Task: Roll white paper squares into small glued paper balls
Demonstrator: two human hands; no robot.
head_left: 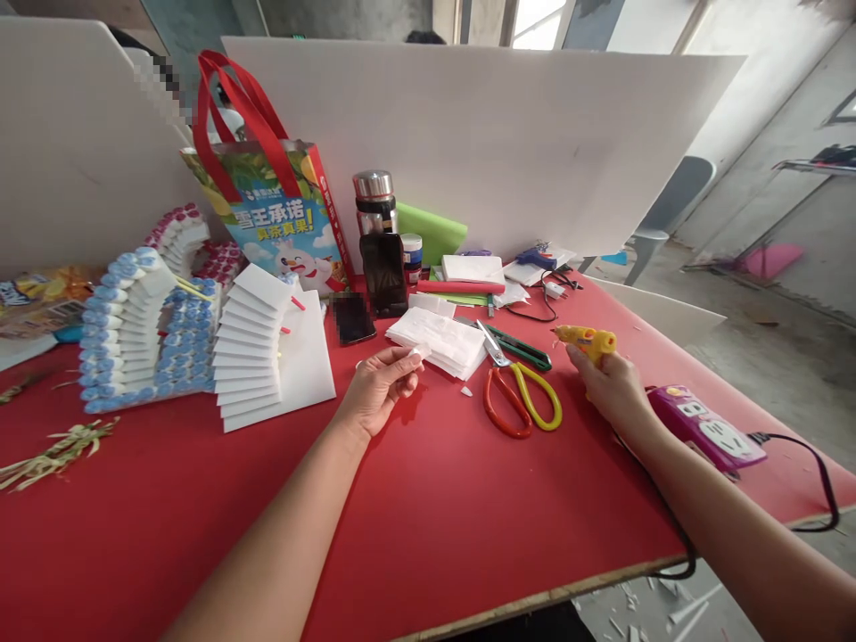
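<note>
My left hand [381,385] is closed in a pinch over the red table, with a small white piece [418,352] between thumb and forefinger; its kind is too small to tell. Just behind it lies a stack of thin white sheets [441,339]. At the right, my right hand [613,388] wraps round a yellow hot glue gun [587,339], its nozzle pointing left. Between the hands rest scissors [525,401] with one red and one yellow handle, beside a green utility knife [518,346]. A tiny white scrap [466,390] lies near the scissors.
A fanned stack of white boards [251,357] and blue-and-white layered pieces [134,330] stand left. Behind are a shopping bag [281,223], a steel flask [374,196] and phones [354,318]. A purple power strip [709,432] sits right, near the table edge, with cords trailing.
</note>
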